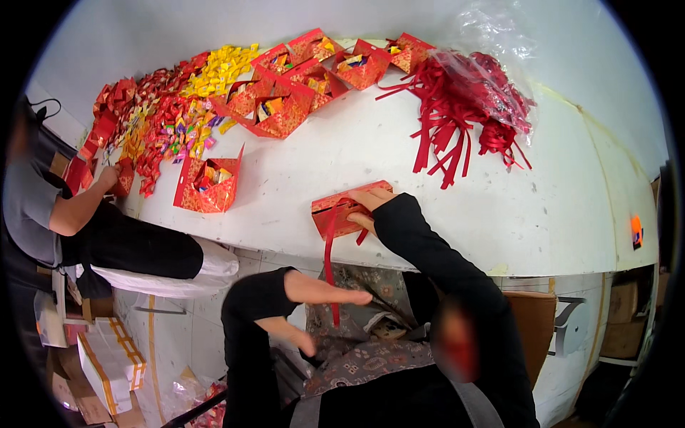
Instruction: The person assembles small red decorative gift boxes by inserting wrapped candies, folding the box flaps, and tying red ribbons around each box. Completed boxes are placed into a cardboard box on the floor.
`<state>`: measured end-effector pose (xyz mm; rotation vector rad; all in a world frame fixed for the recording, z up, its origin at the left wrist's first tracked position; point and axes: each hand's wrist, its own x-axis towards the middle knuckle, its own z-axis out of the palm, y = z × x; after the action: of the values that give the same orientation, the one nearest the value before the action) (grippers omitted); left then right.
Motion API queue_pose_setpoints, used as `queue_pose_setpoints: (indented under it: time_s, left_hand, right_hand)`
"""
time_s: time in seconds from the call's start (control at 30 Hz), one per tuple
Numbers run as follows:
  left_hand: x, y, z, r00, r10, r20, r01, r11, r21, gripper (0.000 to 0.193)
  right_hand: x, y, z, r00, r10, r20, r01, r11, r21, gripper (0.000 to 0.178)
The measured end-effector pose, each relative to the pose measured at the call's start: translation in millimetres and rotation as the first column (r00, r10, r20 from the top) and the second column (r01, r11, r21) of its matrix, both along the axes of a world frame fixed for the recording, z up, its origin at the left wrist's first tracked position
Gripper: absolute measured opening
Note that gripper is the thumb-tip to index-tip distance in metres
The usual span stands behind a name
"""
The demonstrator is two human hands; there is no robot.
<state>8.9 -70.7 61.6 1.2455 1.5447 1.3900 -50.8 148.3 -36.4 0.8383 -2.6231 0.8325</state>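
My right hand (367,205) grips a flat red gift box (341,214) at the near edge of the white table (399,164). A long red ribbon (329,250) hangs from the box, below the table edge. My left hand (321,294) is under the table edge with its fingers spread. The ribbon runs past its fingers, and the hand does not grip it. Both of my arms are in black sleeves.
An open red box of sweets (208,184) stands at the left of the table, with several more (300,78) at the back. Piles of wrapped sweets (178,114) lie far left and a heap of red ribbons (464,107) far right. A seated co-worker's hand (108,175) reaches the sweets. Cartons (107,364) sit on the floor.
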Motion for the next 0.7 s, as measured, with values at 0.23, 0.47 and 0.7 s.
queue_pose_setpoints:
  time_s: [0.23, 0.47, 0.7]
  left_hand:
    - [7.5, 44.6, -92.1, 0.027, 0.754, -0.656, -1.000, 0.016, -0.023, 0.046]
    - [-9.0, 58.8, -104.3, -0.203, 0.634, -0.746, -0.930, 0.114, 0.350, 0.033]
    - [-0.7, 51.2, -113.4, 0.151, 0.923, -0.355, -0.985, 0.111, -0.131, 0.018]
  right_hand:
    - [13.4, -2.5, 3.9, 0.997, -0.034, -0.076, 0.031, 0.999, -0.040, 0.032]
    - [15.1, -10.9, -2.6, 0.990, -0.113, -0.084, 0.111, 0.993, -0.029, 0.033]
    - [18.7, -13.5, -0.9, 0.989, -0.143, -0.044, 0.141, 0.989, -0.042, 0.033]
